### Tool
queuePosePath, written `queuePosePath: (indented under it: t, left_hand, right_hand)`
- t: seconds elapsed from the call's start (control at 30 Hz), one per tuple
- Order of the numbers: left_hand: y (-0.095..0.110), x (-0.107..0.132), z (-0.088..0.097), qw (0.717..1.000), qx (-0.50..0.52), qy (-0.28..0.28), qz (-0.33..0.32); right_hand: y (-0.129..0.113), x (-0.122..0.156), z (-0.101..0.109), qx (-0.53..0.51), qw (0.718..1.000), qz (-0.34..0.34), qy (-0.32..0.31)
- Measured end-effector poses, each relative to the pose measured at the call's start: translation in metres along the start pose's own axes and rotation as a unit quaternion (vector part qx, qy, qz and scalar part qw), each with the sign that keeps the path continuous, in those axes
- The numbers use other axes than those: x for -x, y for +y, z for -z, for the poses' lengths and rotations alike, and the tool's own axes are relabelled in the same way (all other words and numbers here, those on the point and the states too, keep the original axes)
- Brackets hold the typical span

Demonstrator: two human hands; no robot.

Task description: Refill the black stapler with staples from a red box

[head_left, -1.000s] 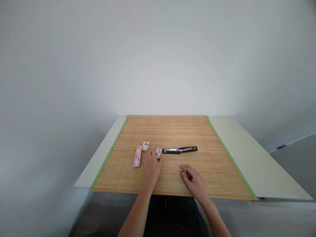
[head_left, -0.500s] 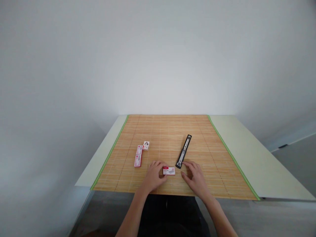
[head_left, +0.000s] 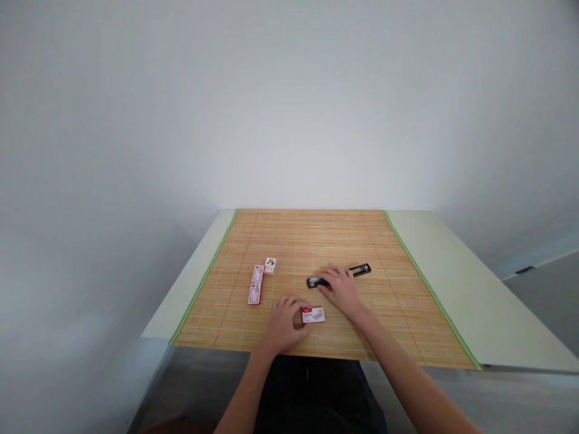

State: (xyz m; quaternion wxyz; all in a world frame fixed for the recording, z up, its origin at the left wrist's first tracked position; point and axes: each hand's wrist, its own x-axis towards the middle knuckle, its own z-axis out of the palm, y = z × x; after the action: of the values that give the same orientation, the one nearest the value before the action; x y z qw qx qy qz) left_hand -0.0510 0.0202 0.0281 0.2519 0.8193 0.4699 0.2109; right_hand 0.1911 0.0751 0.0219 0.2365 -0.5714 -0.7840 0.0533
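My left hand (head_left: 281, 321) rests near the front of the bamboo mat (head_left: 312, 241), its fingers closed on the left end of a small white and red staple box (head_left: 313, 314). My right hand (head_left: 340, 289) reaches further out and lies over the middle of a black stapler (head_left: 359, 269), which lies nearly crosswise on the mat. The fingers curl down onto the stapler. Both ends of the stapler show past the hand.
Three more small red and white boxes (head_left: 256, 284) lie on the left part of the mat, one (head_left: 270, 265) behind the other two. The mat has green side edges and covers a pale table (head_left: 456, 289). A white wall stands behind.
The stapler has swung from a steep diagonal to nearly crosswise under my right hand. The staple box has stayed near the front edge under my left hand since half a second ago.
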Motion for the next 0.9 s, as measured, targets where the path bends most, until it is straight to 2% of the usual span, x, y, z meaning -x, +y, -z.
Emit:
queuePosePath:
  t: [0.13, 0.23, 0.33, 0.43, 0.5, 0.53, 0.63, 0.7, 0.73, 0.8, 0.83, 0.87, 0.9]
  left_hand:
    - [0.001, -0.002, -0.001, 1.0, -0.009, 0.0, 0.002]
    - [-0.001, -0.004, -0.002, 1.0, 0.001, 0.004, -0.007]
    - [-0.006, -0.003, -0.001, 1.0, 0.015, 0.019, -0.011]
    - [-0.012, -0.002, 0.001, 1.0, 0.015, 0.023, 0.0]
    - [-0.014, -0.002, 0.001, 1.0, 0.008, 0.016, 0.005]
    - [-0.013, -0.003, 0.001, 1.0, 0.005, 0.013, 0.005]
    - [-0.01, -0.009, -0.002, 1.0, 0.003, 0.007, -0.001]
    - [-0.006, -0.015, -0.004, 1.0, 0.007, 0.002, -0.009]
    - [-0.005, -0.018, -0.006, 1.0, 0.011, -0.001, -0.014]
    - [-0.004, -0.023, -0.008, 0.999, 0.018, -0.005, -0.027]
    - [-0.005, -0.025, -0.009, 0.999, 0.023, -0.007, -0.033]
    - [-0.006, -0.027, -0.009, 0.999, 0.028, -0.007, -0.039]
    - [-0.008, -0.027, -0.009, 0.998, 0.034, -0.007, -0.043]
  right_hand:
    - [-0.006, -0.017, -0.009, 0.004, 1.0, -0.011, -0.002]
    - [-0.01, -0.02, -0.002, -0.01, 1.0, -0.007, 0.005]
    - [-0.013, -0.005, 0.012, -0.041, 0.998, -0.016, 0.042]
    - [-0.011, 0.029, 0.024, -0.129, 0.988, -0.07, 0.044]
    - [-0.009, 0.055, 0.028, -0.229, 0.963, -0.137, -0.023]
    - [-0.008, 0.066, 0.029, -0.285, 0.94, -0.175, -0.068]
    - [-0.012, 0.088, 0.03, -0.434, 0.839, -0.273, -0.181]
    - [-0.018, 0.092, 0.032, -0.502, 0.782, -0.308, -0.204]
    - [-0.02, 0.091, 0.033, -0.525, 0.763, -0.319, -0.202]
    - [-0.022, 0.088, 0.035, -0.547, 0.741, -0.332, -0.205]
    - [-0.02, 0.087, 0.035, -0.543, 0.742, -0.336, -0.206]
    - [-0.017, 0.085, 0.035, -0.526, 0.755, -0.337, -0.198]
    - [-0.014, 0.084, 0.034, -0.499, 0.78, -0.333, -0.179]
